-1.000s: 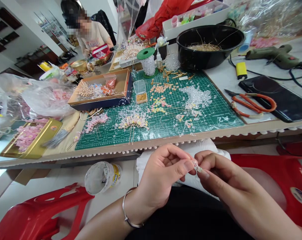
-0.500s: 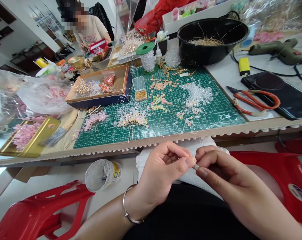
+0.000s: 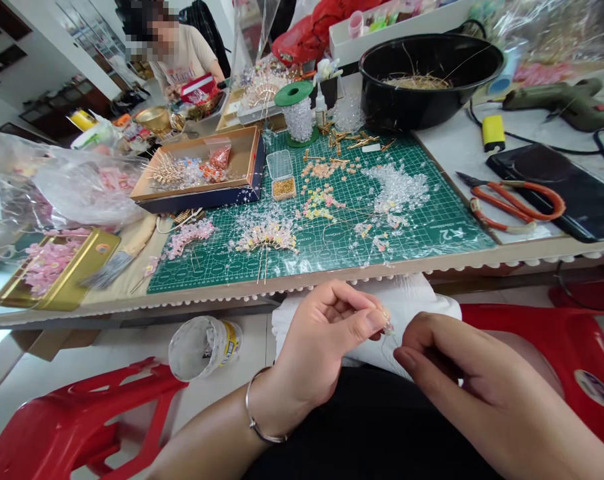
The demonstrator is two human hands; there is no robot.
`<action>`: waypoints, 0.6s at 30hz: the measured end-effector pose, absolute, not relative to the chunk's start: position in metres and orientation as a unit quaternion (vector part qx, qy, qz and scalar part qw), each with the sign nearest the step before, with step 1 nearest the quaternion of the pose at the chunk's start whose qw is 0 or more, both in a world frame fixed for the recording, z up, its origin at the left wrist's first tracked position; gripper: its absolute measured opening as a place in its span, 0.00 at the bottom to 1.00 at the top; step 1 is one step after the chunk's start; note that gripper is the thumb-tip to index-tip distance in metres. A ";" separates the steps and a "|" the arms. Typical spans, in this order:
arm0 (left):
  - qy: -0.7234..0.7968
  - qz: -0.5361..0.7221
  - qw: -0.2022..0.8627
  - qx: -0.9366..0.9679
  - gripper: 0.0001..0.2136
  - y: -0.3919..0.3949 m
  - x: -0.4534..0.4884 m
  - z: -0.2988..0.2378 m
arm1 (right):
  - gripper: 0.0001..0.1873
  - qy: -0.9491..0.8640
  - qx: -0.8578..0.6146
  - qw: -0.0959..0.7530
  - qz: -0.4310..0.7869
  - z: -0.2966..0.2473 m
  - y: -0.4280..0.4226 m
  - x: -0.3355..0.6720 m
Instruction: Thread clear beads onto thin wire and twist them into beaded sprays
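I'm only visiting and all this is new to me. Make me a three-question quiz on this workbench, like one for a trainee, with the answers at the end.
1. Multiple choice: what does the left hand pinch?
A) a wooden-handled brush
B) a small clear beaded piece
C) a glue gun

2. True or false: the orange-handled pliers lie to the right of the green cutting mat, as the camera sees it.

3. Fill in the blank: straw-coloured strands lie in a black ____.

Key:
1. B
2. True
3. basin
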State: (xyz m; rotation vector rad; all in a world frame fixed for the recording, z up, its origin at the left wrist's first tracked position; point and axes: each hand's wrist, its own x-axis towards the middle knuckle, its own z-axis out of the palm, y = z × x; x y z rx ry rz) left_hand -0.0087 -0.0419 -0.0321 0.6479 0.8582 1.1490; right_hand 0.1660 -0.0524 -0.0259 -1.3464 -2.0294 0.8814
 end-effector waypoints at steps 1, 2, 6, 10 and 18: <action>0.384 0.516 0.706 0.298 0.09 -0.042 -0.009 -0.033 | 0.12 -0.754 -0.502 0.267 0.330 -0.026 -0.052 0.166; 0.381 0.514 0.706 0.303 0.09 -0.043 -0.009 -0.033 | 0.12 -0.754 -0.503 0.264 0.330 -0.027 -0.052 0.165; 0.373 0.504 0.713 0.315 0.10 -0.044 -0.010 -0.033 | 0.15 -0.760 -0.508 0.264 0.307 -0.029 -0.053 0.164; 0.383 0.497 0.710 0.320 0.11 -0.046 -0.011 -0.031 | 0.13 -0.783 -0.480 0.282 0.277 -0.026 -0.052 0.164; 0.381 0.442 0.758 0.292 0.13 -0.047 -0.013 -0.028 | 0.20 -0.872 -0.355 0.314 0.120 -0.016 -0.031 0.190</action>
